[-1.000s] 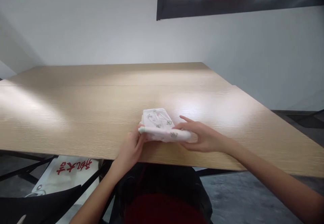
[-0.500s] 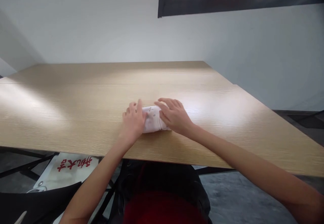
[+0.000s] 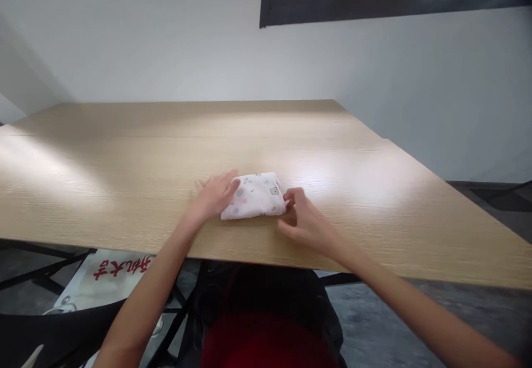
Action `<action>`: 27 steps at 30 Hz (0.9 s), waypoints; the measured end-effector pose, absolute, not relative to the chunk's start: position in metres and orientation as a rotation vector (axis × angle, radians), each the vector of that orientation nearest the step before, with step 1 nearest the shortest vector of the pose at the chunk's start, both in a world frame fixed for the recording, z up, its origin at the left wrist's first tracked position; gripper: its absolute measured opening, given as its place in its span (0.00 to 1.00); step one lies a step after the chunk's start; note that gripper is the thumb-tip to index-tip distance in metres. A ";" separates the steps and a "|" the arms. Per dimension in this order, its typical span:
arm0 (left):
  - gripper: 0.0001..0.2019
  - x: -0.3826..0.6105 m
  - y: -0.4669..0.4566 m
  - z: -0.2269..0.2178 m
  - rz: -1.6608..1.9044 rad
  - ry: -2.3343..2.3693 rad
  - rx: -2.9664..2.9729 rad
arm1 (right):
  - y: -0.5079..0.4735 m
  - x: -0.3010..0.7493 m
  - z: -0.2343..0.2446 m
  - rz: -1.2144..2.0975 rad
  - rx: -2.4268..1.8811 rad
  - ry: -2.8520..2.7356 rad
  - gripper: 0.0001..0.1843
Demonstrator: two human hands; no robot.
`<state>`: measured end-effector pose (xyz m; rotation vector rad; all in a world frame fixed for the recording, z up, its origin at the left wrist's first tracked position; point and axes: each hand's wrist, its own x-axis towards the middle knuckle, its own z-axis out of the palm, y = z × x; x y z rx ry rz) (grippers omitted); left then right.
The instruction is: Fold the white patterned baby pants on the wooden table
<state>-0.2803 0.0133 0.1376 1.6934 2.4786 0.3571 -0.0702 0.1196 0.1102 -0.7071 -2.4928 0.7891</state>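
A folded white cloth (image 3: 257,197) with small bear and pink prints lies flat near the table's front edge. At its left end is my left hand (image 3: 215,193), palm down with fingers stretched out; its thumb rests on the cloth's upper left corner. By the right end, my right hand (image 3: 306,218) has bent fingers, with the thumb apart from them. Those fingertips are at the cloth's right edge; whether they press on it I cannot tell. Nothing shows between its thumb and fingers.
The wooden table (image 3: 145,168) reaches back to a pale wall (image 3: 166,35) with a dark-framed window (image 3: 353,8). Below the front edge at left hangs a white bag (image 3: 112,287) with red characters, beside black metal legs.
My left hand has slid left and my right hand has moved right and nearer to me, off the top of the cloth. More of the cloth now shows.
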 end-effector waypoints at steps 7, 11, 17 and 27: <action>0.17 -0.214 -0.014 0.133 0.245 2.745 1.478 | 0.113 -0.095 0.110 0.546 -0.762 -2.479 0.13; 0.14 -0.197 -0.050 0.128 0.358 2.673 1.560 | 0.113 -0.093 0.118 0.660 -0.770 -2.517 0.16; 0.14 -0.221 -0.041 0.115 0.346 2.735 1.515 | 0.086 -0.087 0.119 0.550 -0.578 -2.612 0.23; 0.20 -0.166 0.003 0.113 1.095 1.787 1.715 | 0.070 -0.028 0.120 0.797 -0.751 -2.347 0.42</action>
